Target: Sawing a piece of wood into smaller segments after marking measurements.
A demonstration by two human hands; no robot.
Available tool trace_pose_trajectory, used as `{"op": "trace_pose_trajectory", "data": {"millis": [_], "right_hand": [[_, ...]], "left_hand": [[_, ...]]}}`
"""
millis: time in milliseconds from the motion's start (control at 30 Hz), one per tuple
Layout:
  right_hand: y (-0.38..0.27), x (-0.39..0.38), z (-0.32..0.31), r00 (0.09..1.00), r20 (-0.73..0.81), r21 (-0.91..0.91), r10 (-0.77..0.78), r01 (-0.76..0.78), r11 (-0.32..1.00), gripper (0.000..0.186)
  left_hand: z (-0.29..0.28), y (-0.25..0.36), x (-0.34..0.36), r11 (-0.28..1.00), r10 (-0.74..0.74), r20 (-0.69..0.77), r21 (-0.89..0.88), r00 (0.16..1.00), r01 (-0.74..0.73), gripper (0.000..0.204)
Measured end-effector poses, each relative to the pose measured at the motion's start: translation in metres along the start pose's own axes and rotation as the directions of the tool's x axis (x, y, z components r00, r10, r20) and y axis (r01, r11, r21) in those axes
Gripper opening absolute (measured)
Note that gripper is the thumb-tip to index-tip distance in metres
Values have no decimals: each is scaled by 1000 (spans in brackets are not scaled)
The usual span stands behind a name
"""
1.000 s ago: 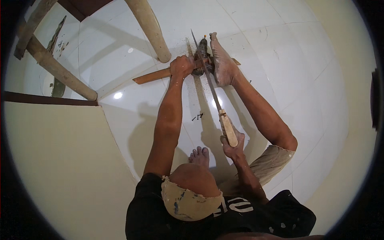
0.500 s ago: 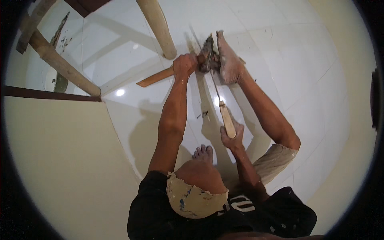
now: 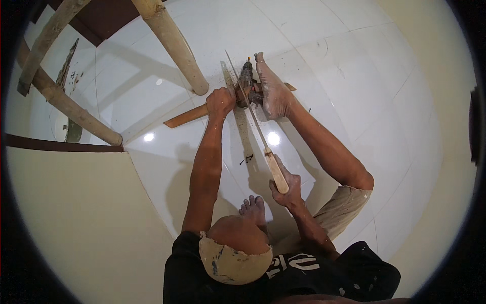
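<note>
My left hand is closed around a flat wooden strip, pressing it down near the floor. The strip runs crosswise over or against a dark power drill, and its far end shows beyond my right foot. That foot is set down beside the drill, by the strip. In my closed right hand is the pale wooden handle of a handsaw. Its thin blade points away from me and crosses the strip just right of my left hand. How deep the blade sits cannot be made out.
Several small dark screws lie on the glossy white tile floor. Round wooden poles of a stand rise at the upper left. A pale panel or wall with a dark edge stands left. Sawdust is scattered near the drill.
The whole view has shifted, so everything sits lower and farther left. The saw blade, smeared by motion before, now shows sharply. Both hands keep their hold on the strip and handsaw.
</note>
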State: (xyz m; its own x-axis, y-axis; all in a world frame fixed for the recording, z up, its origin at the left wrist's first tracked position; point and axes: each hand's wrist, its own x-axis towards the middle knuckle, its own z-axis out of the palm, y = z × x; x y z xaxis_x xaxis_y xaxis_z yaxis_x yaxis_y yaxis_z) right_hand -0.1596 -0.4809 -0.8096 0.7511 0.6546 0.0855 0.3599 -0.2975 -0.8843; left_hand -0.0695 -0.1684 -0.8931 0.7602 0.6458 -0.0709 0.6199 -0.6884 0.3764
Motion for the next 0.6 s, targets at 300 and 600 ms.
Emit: {"op": "trace_pose_trajectory", "data": {"millis": [300, 600], "right_hand": [[35, -12, 0, 999, 18, -9, 40, -40, 999, 67], [-5, -37, -46, 991, 11, -42, 133, -133, 990, 61]], "left_hand": [[2, 17, 0, 991, -96, 12, -97, 995, 97, 47], [5, 26, 11, 992, -92, 89, -77, 992, 99, 54]]}}
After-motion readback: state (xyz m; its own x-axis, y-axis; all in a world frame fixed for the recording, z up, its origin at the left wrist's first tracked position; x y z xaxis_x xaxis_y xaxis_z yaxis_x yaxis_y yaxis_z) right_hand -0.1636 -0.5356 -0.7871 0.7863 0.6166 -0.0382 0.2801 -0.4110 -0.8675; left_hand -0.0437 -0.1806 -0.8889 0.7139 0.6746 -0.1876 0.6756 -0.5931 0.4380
